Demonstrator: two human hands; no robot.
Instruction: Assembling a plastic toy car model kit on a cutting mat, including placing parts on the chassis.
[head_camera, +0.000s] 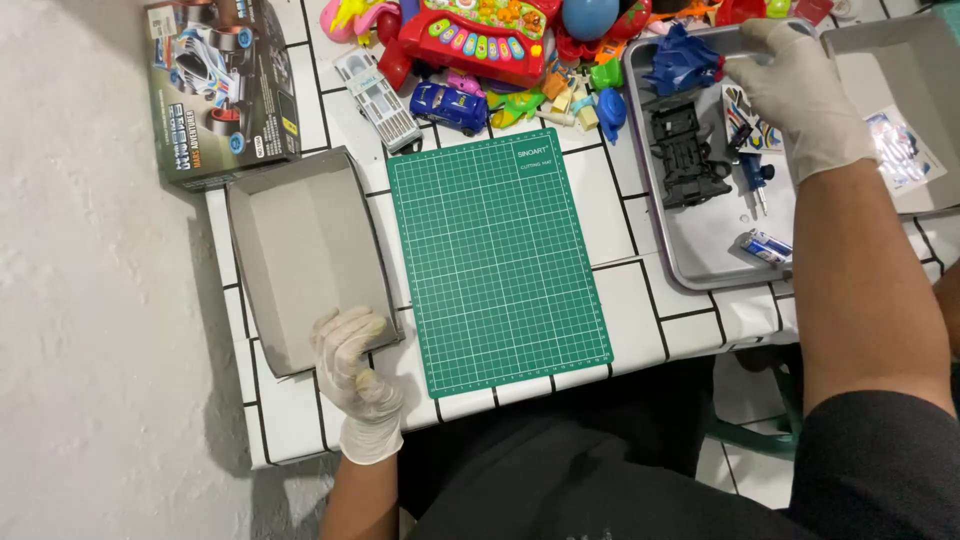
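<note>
Both my hands wear white gloves. My left hand (355, 375) grips the near right corner of an empty grey cardboard box half (300, 250) at the table's left. My right hand (800, 90) reaches to the far right and holds the far rim of a grey metal tray (700, 250). In the tray lie a blue car body shell (682, 60), a black toy car chassis (688, 155), a sticker sheet (745, 125), a small blue screwdriver (755, 180) and a blue-white battery (765, 247). A green cutting mat (495, 260) lies between the two hands.
A printed toy car box (222, 90) stands at the far left. Toys crowd the far edge: a red musical toy (475, 35), a blue car (448, 105), a white bus (378, 100). Another grey box half (900, 100) with a sticker sheet sits at the far right.
</note>
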